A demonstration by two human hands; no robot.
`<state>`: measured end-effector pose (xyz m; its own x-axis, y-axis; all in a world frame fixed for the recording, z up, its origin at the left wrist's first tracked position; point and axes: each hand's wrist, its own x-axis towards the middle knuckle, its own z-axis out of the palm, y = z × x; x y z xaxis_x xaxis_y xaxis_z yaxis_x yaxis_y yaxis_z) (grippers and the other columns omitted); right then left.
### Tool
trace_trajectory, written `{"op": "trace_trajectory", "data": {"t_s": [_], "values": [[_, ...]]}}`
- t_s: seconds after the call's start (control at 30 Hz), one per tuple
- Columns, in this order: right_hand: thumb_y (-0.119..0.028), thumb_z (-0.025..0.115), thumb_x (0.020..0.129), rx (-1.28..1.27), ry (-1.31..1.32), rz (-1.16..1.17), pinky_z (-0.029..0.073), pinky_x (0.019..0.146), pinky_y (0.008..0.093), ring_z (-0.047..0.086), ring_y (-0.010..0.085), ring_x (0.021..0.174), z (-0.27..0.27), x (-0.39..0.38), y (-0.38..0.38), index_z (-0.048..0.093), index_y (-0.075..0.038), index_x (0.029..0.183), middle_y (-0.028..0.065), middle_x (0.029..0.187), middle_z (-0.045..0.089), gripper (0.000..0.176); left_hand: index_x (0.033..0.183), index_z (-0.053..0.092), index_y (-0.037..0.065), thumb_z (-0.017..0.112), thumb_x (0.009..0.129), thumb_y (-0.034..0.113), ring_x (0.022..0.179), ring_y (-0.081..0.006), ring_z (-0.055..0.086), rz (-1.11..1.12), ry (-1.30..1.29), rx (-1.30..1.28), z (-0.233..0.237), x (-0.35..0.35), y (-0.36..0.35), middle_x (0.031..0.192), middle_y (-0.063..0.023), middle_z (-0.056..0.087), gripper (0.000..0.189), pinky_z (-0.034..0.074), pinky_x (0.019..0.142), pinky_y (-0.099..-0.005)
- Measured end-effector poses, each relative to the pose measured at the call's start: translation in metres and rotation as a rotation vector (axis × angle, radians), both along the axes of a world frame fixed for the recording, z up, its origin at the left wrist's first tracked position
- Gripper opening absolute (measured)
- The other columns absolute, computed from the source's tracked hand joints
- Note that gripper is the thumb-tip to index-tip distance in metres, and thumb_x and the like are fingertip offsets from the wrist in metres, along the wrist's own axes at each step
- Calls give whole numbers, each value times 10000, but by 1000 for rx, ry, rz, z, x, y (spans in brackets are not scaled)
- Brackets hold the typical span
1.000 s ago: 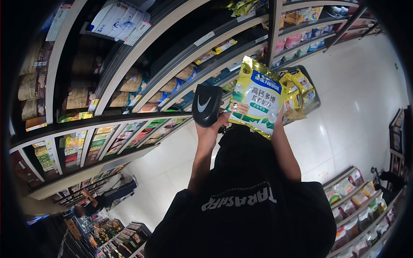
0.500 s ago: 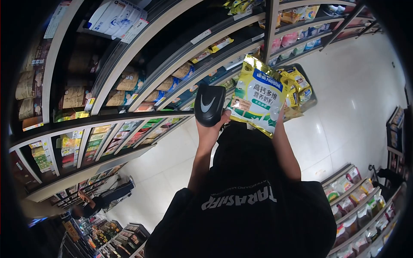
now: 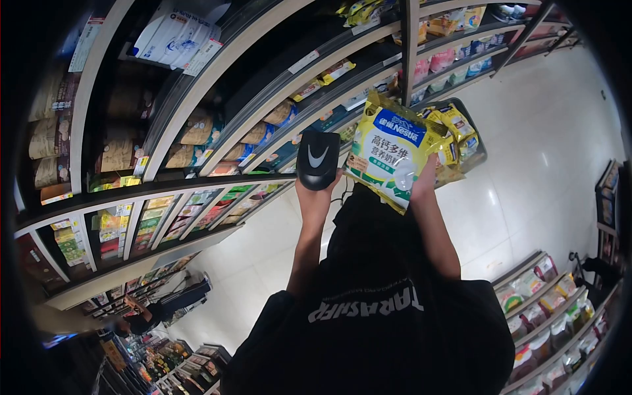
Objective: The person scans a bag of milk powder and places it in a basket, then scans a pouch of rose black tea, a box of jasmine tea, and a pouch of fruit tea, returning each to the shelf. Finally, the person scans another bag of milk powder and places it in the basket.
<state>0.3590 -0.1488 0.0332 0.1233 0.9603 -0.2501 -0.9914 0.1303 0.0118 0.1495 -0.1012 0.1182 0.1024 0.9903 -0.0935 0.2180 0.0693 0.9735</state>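
My left hand (image 3: 318,187) is wrapped round a black barcode scanner (image 3: 318,160) with a grey V-shaped mark on top. A yellow, white and green bag of Nestlé milk powder (image 3: 390,153) is in my right hand (image 3: 424,183), gripped by its right side, printed front facing up. Scanner and bag are side by side, a small gap apart. Beyond my right hand, partly covered by the bag, is a dark basket (image 3: 481,143) with several yellow packets (image 3: 459,131) in it.
Long shelves (image 3: 191,99) with packaged goods run along the left and ahead. Another rack (image 3: 553,316) of bagged goods stands at the lower right. Pale tiled floor (image 3: 520,178) lies to the right. A person (image 3: 141,319) is at the lower left.
The milk powder bag has shifted slightly left and tilted, with my right hand moving along. The scanner has turned a little, its front now more upright in view.
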Motion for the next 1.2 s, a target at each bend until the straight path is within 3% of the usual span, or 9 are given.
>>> {"op": "trace_trajectory", "data": {"t_s": [0.27, 0.43, 0.47, 0.53, 0.67, 0.9, 0.97, 1.1, 1.2], "values": [[-256, 413, 1018, 170, 48, 138, 440, 1042, 435, 591, 299, 1179, 47, -24, 3, 489, 20, 1350, 167, 1307, 590, 439, 1206, 626, 13, 766, 818, 39, 1004, -123, 598, -104, -277, -160, 15, 27, -13, 1129, -53, 665, 413, 463, 895, -285], [-52, 457, 964, 194, -397, 129, 150, 1201, 348, 234, 226, 1463, 112, -31, -10, 316, 50, 1486, 153, 1543, 324, 550, 1339, 510, -14, 610, 919, 89, 1149, -229, 604, -226, -982, -748, -24, -3, 1, 1271, -121, 607, 444, 475, 1004, -360], [-56, 471, 958, 206, -548, 142, 140, 1201, 344, 199, 225, 1479, 114, -31, -15, 310, 50, 1490, 159, 1562, 291, 566, 1352, 499, -7, 596, 933, 119, 1160, -248, 598, -362, -912, -367, -37, -5, -6, 1282, -135, 598, 447, 477, 1004, -381], [-47, 528, 924, 191, -752, 141, 126, 1200, 343, 164, 236, 1498, 132, -32, -28, 359, 62, 1465, 183, 1579, 263, 578, 1386, 461, 13, 533, 972, 276, 1197, -311, 568, -283, -1018, -442, -55, 0, -6, 1324, -176, 562, 496, 474, 1009, -446], [-145, 671, 885, -6, -1385, -137, 236, 1162, 345, 306, 249, 1436, 126, -32, -32, 366, 82, 1447, 200, 1527, 358, 679, 1452, 375, 34, 423, 997, 500, 1283, -382, 498, -570, -1325, -630, -22, 22, 8, 1416, -220, 478, 653, 442, 1047, -517], [-270, 735, 873, 5, -1305, 65, 388, 1031, 324, 517, 191, 1202, 116, -45, -2, 427, 59, 1400, 166, 1313, 564, 694, 1508, 253, 35, 492, 1011, 377, 1350, -326, 441, -436, -1465, -903, -14, 0, 10, 1510, -187, 363, 649, 397, 1098, -490], [-211, 701, 897, -36, -1292, 111, 414, 992, 312, 553, 163, 1132, 112, -58, 10, 487, 32, 1347, 117, 1246, 605, 554, 1506, 262, 40, 492, 1018, 330, 1349, -312, 441, -503, -1180, -565, -44, -19, 10, 1509, -163, 370, 611, 395, 1101, -486], [-167, 691, 906, -50, -1167, 180, 460, 900, 273, 593, 117, 1025, 111, -85, 23, 575, 8, 1254, 67, 1128, 660, 406, 1486, 290, 33, 447, 1041, 296, 1324, -296, 466, -467, -1356, -756, -27, -49, 13, 1492, -149, 399, 540, 414, 1087, -474], [-133, 725, 878, -125, -1200, 159, 494, 850, 273, 626, 113, 950, 113, -107, 25, 624, 10, 1200, 75, 1071, 679, 366, 1435, 392, 42, 393, 1029, 444, 1285, -346, 497, -413, -1367, -622, -36, -63, 11, 1424, -194, 475, 572, 419, 1053, -532]]}}
